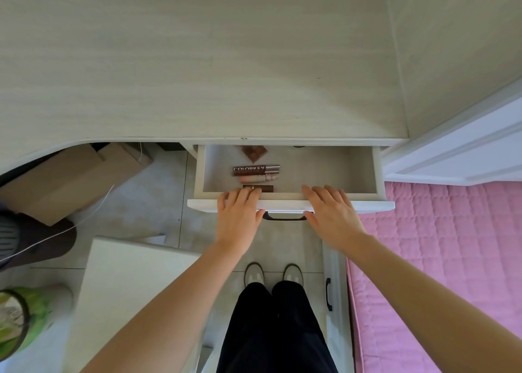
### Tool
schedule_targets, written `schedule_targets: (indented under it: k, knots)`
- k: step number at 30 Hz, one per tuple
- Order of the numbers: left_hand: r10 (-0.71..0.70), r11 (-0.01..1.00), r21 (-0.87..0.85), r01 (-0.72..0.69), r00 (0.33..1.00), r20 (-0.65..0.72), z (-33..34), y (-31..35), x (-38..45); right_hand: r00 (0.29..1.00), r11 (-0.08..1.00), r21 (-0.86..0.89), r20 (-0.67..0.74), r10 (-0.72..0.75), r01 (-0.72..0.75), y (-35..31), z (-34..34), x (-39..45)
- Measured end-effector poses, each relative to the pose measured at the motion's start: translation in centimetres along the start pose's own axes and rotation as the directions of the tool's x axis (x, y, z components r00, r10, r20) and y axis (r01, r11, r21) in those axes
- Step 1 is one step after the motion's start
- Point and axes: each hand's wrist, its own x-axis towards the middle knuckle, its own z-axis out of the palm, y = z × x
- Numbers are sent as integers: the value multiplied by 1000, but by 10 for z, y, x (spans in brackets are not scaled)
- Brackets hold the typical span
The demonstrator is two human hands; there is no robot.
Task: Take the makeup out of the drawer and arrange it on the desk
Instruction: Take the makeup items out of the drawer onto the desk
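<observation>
Under the pale desk [197, 62], the white drawer [291, 204] is standing open, and the left hand [238, 217] and right hand [332, 216] are resting apart on its front edge with straight fingers, holding nothing. Inside are lying a brown palette [254, 153], a tube [255, 170] reading "COLORKEY", a pink tube [258, 178] and a brown lipstick [258, 188].

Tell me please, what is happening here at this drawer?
A person stands at a desk with its drawer pulled open. Both hands rest flat on the drawer's front edge; the left hand has its fingers over a brown lipstick, the right hand holds nothing. Still inside lie a dark tube, a pink tube and a brown palette at the back. No makeup is on the desk yet.
</observation>
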Motion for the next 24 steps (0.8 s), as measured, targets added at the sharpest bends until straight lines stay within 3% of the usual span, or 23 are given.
schedule_targets:
  k: [8, 18, 24]
  knots:
    - [11, 1000, -9, -11, 1000, -5, 1, 2, -34, 994, 998, 66, -105, -14, 21, -9, 10, -35]
    - [-23, 1000, -6, 24, 974, 224, 4, 4, -84, 1000, 996, 82, -9, -14, 15, -23, 22, -85]
    - [-13, 1000, -19, 19, 963, 269, 5, 5, -106, 996, 991, 134, 87, 16, -28, -30, 34, -103]
